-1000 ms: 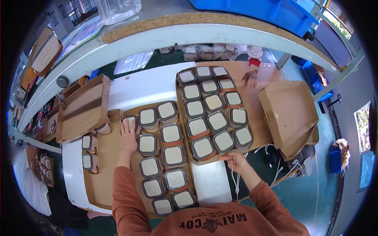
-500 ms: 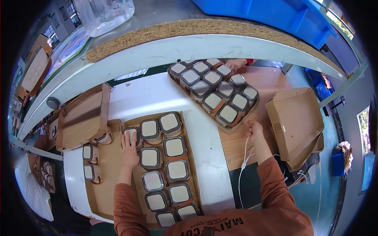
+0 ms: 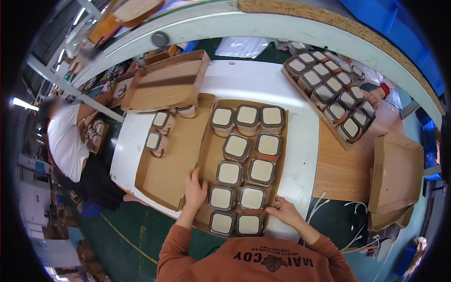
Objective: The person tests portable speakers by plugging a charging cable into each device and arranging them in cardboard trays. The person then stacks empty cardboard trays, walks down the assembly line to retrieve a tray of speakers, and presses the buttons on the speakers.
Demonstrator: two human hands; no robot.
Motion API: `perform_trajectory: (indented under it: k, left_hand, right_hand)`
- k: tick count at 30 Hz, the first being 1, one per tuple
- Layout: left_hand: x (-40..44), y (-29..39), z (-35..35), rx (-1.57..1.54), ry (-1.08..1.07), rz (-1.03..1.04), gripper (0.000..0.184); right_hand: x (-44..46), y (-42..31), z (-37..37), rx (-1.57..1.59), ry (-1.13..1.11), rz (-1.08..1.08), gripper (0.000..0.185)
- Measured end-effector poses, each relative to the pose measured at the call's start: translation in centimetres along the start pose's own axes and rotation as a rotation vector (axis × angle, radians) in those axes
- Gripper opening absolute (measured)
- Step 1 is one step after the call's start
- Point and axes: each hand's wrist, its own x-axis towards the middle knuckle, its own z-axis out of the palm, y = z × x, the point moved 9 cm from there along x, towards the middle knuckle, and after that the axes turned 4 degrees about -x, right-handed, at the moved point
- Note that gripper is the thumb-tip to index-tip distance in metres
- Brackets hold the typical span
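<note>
A middle cardboard tray (image 3: 210,155) holds two columns of square containers with pale lids and dark rims, three across at its far end. My left hand (image 3: 195,191) is at its left wall, fingers closed over the edge where it meets the left tray. At the right wall near the front, my right hand (image 3: 285,212) has its fingertips closed on the edge, beside a container (image 3: 252,198). The left tray (image 3: 164,181) has a few containers, among them one with a brown strap (image 3: 156,142), near its far end.
A full tray (image 3: 315,104) lies diagonally at the back right, with another person's hand (image 3: 375,97) at its far side. Stacked cardboard trays (image 3: 397,174) stand at the right, above white cables. A brown tray (image 3: 164,87) lies at the back left. Another person (image 3: 66,136) is at the far left.
The full tray has moved away to the back right, out of my right hand. Both my hands have shifted to the walls of the middle tray. The view has turned left.
</note>
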Motion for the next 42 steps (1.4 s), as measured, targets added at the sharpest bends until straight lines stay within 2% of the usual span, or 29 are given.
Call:
perform_trajectory:
  k: [2,3,4,6,8,14,16,20,21,22,24,26,28,30,31,33,37,39,42]
  left_hand:
    - [-3.2,-0.6,-1.1,0.091,-0.081,-0.122,0.055]
    - [-4.6,-0.9,-1.5,0.097,-0.068,-0.127,0.055]
    - [-6.0,-2.3,-1.2,0.098,-0.089,-0.216,0.05]
    - [-7.6,-4.1,-1.0,0.098,-0.09,-0.323,0.045]
    - [-7.3,-3.1,-0.4,0.075,-0.133,-0.162,0.039]
    - [-7.8,-0.2,2.6,-0.216,-0.22,-0.093,0.022]
    - [-7.6,0.9,3.9,-0.323,-0.268,-0.086,0.023]
    - [-7.2,4.0,6.7,-0.583,-0.433,-0.02,0.024]
    - [-7.4,4.9,8.2,-0.595,-0.53,0.074,0.025]
    - [-6.6,5.0,7.5,-0.603,-0.527,0.078,0.025]
    - [-4.6,6.7,6.8,-0.562,-0.611,0.284,0.03]
    - [0.2,4.4,2.9,-0.277,-0.139,0.406,0.044]
    - [4.0,0.7,0.5,0.095,0.056,0.165,0.046]
    - [5.8,-4.7,3.4,0.204,-0.098,0.003,0.041]
    - [6.9,-4.5,3.2,0.204,-0.087,0.004,0.041]
    - [8.0,-6.5,3.5,-0.001,-0.167,-0.28,0.032]
    - [7.9,-8.1,2.9,0.078,-0.186,-0.367,0.022]
    - [6.9,-9.5,7.3,0.062,-0.386,-0.291,0.02]
    - [6.2,-8.1,8.9,0.054,-0.42,-0.215,0.019]
  right_hand:
    - [0.4,-1.5,0.4,-0.372,0.097,0.013,0.057]
    - [0.8,-0.9,0.2,-0.341,0.177,0.011,0.048]
    - [1.2,-0.1,0.4,-0.347,0.171,-0.002,0.048]
    - [1.8,1.2,-1.2,-0.385,0.28,-0.04,0.028]
    - [2.0,2.0,-1.9,-0.424,0.307,-0.077,0.025]
    - [0.1,0.5,-6.7,-0.514,0.469,-0.11,0.019]
    - [0.0,2.2,-8.7,-0.59,0.474,-0.094,0.017]
    - [-4.0,3.7,-13.2,-0.706,0.632,-0.019,0.013]
    - [-5.5,3.8,-14.3,-0.666,0.682,0.002,0.012]
    - [-6.8,3.9,-15.2,-0.625,0.735,0.024,0.012]
    - [-8.5,3.7,-16.3,-0.695,0.756,0.066,0.011]
    - [-9.9,4.1,-16.5,-0.76,0.782,0.115,0.011]
    - [-10.9,4.8,-16.5,-0.741,0.748,0.119,0.01]
    - [-12.0,5.4,-15.9,-0.712,0.77,0.141,0.01]
    - [-12.2,5.8,-15.7,-0.677,0.783,0.162,0.01]
    - [-12.7,6.3,-15.4,-0.664,0.814,0.155,0.011]
    - [-13.0,7.2,-15.3,-0.624,0.803,0.16,0.012]
    - [-12.6,9.4,-15.8,-0.567,0.779,0.169,0.011]
    - [-12.2,9.5,-15.4,-0.657,0.757,0.164,0.011]
